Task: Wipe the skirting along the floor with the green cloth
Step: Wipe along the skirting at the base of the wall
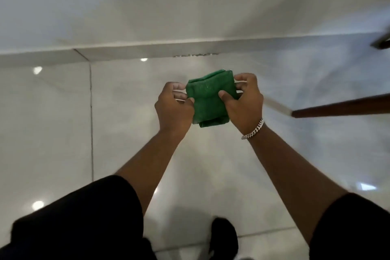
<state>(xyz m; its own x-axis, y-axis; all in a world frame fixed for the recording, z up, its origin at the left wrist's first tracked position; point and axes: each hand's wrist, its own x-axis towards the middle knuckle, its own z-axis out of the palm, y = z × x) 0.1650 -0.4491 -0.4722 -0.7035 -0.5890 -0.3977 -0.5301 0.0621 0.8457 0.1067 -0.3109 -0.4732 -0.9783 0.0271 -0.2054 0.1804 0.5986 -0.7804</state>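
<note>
A folded green cloth (207, 99) is held out in front of me, above the floor, between both hands. My left hand (174, 110) pinches its left edge. My right hand (244, 103), with a silver bracelet at the wrist, grips its right side, thumb pressed on the top face. The pale skirting (147, 49) runs across the view at the foot of the white wall, beyond the cloth and well apart from it. A dark smudge marks the skirting just above the cloth.
Glossy white floor tiles (46, 133) with grout lines lie below. A dark wooden furniture leg (341, 107) slants in from the right, and another dark piece (382, 42) shows at the right edge. My black shoe (223, 236) stands at the bottom.
</note>
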